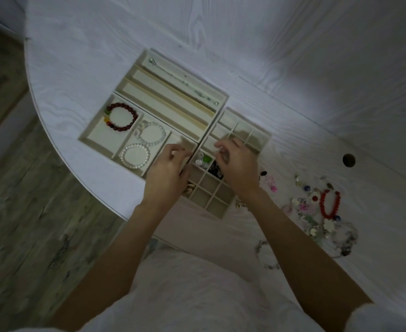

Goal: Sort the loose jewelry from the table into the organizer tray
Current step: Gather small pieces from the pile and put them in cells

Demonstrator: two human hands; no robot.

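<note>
I hover both hands, left hand [167,167] and right hand [236,164], fingers curled as if pinching something too small to see, over the organizer tray [223,210] grid, while the loose jewelry [317,212] waits at my right.

Premises appear domestic, most likely a bedroom or dressing corner. Evidence: a white wood-grain counter [293,56] with a rounded edge and a round cable hole [348,160], as on a home desk. Grey-brown wood-effect plank flooring [17,212] lies beside it. On the counter sit cream velvet-lined compartmented organizer trays [221,207] and a loose heap of coloured beaded jewelry [321,212], personal belongings rather than shop stock. Lighting is dim.
</note>
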